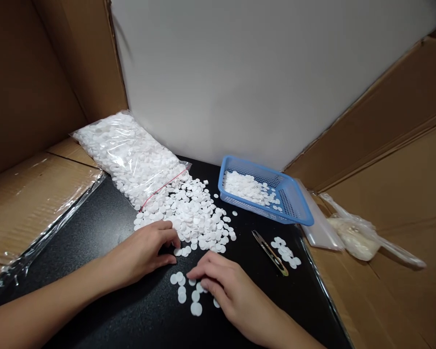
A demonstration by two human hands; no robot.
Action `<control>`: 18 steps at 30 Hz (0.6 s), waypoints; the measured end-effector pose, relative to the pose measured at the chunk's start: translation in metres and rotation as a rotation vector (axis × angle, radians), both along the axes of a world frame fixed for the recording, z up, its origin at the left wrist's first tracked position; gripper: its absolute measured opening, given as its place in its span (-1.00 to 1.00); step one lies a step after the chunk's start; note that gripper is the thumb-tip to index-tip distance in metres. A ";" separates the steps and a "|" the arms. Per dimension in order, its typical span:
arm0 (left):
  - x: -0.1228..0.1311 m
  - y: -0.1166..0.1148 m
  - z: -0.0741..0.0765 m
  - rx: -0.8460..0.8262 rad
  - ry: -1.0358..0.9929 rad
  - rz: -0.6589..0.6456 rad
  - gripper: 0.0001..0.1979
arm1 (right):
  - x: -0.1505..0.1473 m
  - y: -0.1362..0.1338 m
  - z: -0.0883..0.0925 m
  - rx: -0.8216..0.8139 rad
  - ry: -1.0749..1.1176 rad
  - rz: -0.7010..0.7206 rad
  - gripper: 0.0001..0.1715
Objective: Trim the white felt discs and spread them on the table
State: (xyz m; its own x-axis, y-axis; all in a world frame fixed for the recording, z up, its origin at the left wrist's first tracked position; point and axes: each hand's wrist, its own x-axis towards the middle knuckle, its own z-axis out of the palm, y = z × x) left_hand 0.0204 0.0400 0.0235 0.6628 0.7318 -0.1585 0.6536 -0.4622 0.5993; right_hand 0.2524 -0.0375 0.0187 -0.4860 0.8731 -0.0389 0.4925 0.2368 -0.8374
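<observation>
Plainly, hands: two bare ones are seen, with the left hand point(147, 249) left of lower centre and the right hand point(223, 283) just right of it.
Left fingers: curled at the near edge of the loose heap, thumb and forefinger parted; nothing is seen gripped.
Right fingers: bent low over the small group, a disc met by the fingertips (whether it is pinched cannot be told).
Loose heap point(199, 218): one, mid-frame, of flat, round, matte white discs, too many to be counted.
Small group point(182, 291): about ten discs, lower centre, some overlapped, some partly covered by the right hand.
Side group point(286, 253): about eight discs, right of centre, beside the snips.
Bag point(123, 150): one, upper left to centre, of clear, glossy, creased plastic, packed with discs; its mouth is crossed by a red strip, and discs are spilled there.
Basket point(290, 196): one, right of centre, blue, rectangular, with perforated walls; discs are gathered mostly in its left half.
Snips point(271, 252): one metal pair, slim, laid slantwise, pointed to upper left.
Clear packets point(321, 223): a flat stack, right, and one knotted bag point(356, 237) with off-white contents.
Table point(131, 315): one, black, finely speckled, bordered by film-wrapped cardboard point(39, 194).
</observation>
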 end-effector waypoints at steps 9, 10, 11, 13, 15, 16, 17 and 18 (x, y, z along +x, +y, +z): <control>-0.003 -0.003 -0.002 0.030 -0.017 -0.015 -0.92 | -0.014 0.020 -0.017 0.295 -0.223 -0.053 -0.74; -0.003 -0.002 -0.003 0.040 -0.029 -0.024 -0.93 | -0.016 0.024 -0.020 0.325 -0.266 -0.056 -0.75; -0.003 -0.001 -0.004 0.048 -0.042 -0.033 -0.93 | -0.018 0.028 -0.023 0.350 -0.299 -0.060 -0.78; -0.002 -0.001 -0.005 0.056 -0.054 -0.051 -0.90 | -0.020 0.032 -0.027 0.392 -0.329 -0.061 -0.86; -0.002 -0.001 -0.002 0.066 -0.056 -0.050 -0.85 | -0.018 0.031 -0.029 0.435 -0.321 -0.050 -0.86; -0.001 -0.002 0.000 0.067 -0.058 -0.042 -0.83 | -0.016 0.030 -0.030 0.462 -0.313 -0.042 -0.85; -0.002 -0.003 0.002 0.064 -0.063 -0.027 -0.83 | -0.014 0.027 -0.030 0.487 -0.303 -0.035 -0.84; -0.002 -0.004 0.005 0.053 -0.068 -0.011 -0.83 | -0.012 0.025 -0.030 0.508 -0.292 -0.034 -0.82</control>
